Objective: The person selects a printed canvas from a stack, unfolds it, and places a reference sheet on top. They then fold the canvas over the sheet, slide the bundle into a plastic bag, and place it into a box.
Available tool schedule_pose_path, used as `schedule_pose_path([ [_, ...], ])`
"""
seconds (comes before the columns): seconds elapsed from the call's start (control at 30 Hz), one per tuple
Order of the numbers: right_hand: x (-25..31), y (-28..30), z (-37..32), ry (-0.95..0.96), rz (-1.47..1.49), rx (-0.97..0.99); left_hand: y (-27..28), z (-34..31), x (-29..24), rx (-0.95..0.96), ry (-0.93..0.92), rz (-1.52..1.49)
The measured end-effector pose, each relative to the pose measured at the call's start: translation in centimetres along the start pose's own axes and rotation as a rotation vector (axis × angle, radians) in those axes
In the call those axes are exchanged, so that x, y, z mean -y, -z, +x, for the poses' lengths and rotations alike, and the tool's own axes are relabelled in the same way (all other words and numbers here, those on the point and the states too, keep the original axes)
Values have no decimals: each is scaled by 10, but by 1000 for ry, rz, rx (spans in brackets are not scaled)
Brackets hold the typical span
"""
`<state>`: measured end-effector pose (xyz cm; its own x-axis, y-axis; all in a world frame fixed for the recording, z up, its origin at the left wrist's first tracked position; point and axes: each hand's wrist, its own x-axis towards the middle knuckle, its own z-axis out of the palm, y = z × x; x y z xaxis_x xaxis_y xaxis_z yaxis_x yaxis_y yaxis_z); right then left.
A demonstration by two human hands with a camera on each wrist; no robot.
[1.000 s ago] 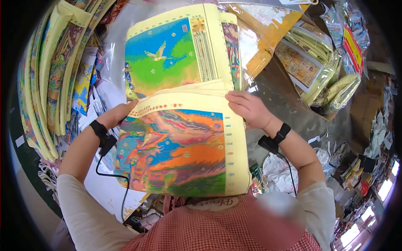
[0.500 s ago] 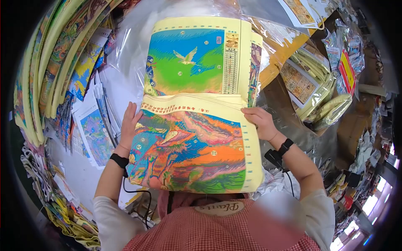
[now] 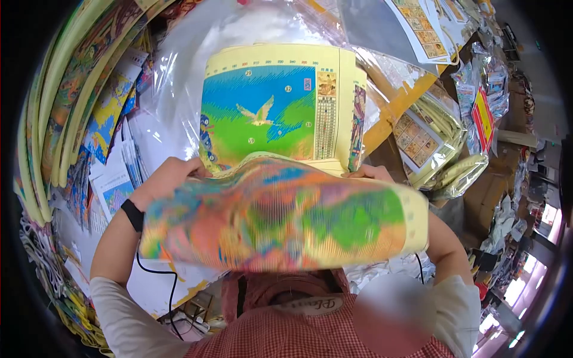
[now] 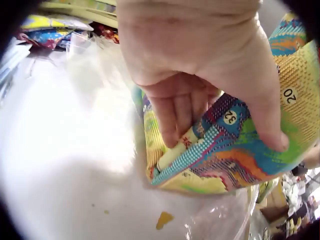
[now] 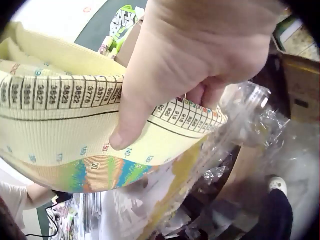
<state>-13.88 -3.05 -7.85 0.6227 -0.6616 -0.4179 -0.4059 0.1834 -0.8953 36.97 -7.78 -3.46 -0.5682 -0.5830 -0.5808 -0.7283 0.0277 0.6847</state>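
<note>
you're in what looks like a cluttered packing workshop: pale-edged printed fabrics piled at the left of your bench, plastic-wrapped bundles to the right, printed sheets, a cardboard box and heaped clutter.

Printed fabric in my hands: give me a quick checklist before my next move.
1. Left hand holding the fabric: ok, it grips a folded edge.
2. Right hand holding: ok, thumb over the yellow border.
3. Held fabric flat: not ok, it bows and curves.
4. Bird panel face up beyond the hands: ok.
5. Held fabric separate from the bird panel: cannot tell, the raised part hides where they meet.
</note>
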Motion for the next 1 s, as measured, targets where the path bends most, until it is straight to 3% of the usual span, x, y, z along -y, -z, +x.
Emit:
schedule_pose_path([
  [0.03,-7,8,2,-34,163,23,11,7,-2,28,57,-128],
  [0.13,-50,22,19,-329,1106,-67,41,37,15,-101,20,-218],
  [0.2,-36,21,44,-242,315,-103,52,59,35,-192,-8,-286],
  [0.23,-28,24,51,-306,291,-118,52,68,43,-235,-19,-321],
  [0.37,-1,14,71,-397,351,-239,20,108,65,-912,44,-698],
  [0.43,7,11,62,-346,330,-266,21,101,62,-968,97,-316],
  [0.47,11,10,58,-322,319,-283,21,99,60,-983,122,-126],
  [0.57,53,7,45,-88,377,-672,57,75,-37,-880,307,-383],
  [0.6,55,10,46,-108,430,-682,67,74,-52,-842,380,-438],
  [0.67,59,19,52,-141,536,-707,88,87,-61,-781,456,-263],
  [0.73,27,22,69,-225,791,-629,104,109,-60,-605,559,-166],
  [0.77,12,24,79,-306,898,-556,103,120,-71,-631,532,8],
  [0.8,-4,23,92,-382,1001,-479,101,129,-63,-641,561,-28],
  [0.83,-30,8,103,-291,895,-564,96,139,-43,-656,591,-64],
  [0.87,-22,0,111,-244,853,-659,95,147,-23,-670,625,-96],
  [0.9,-12,4,113,-279,902,-608,93,151,-7,-651,606,-97],
  [1.0,2,14,102,-362,927,-470,101,145,-46,-646,816,-92],
])
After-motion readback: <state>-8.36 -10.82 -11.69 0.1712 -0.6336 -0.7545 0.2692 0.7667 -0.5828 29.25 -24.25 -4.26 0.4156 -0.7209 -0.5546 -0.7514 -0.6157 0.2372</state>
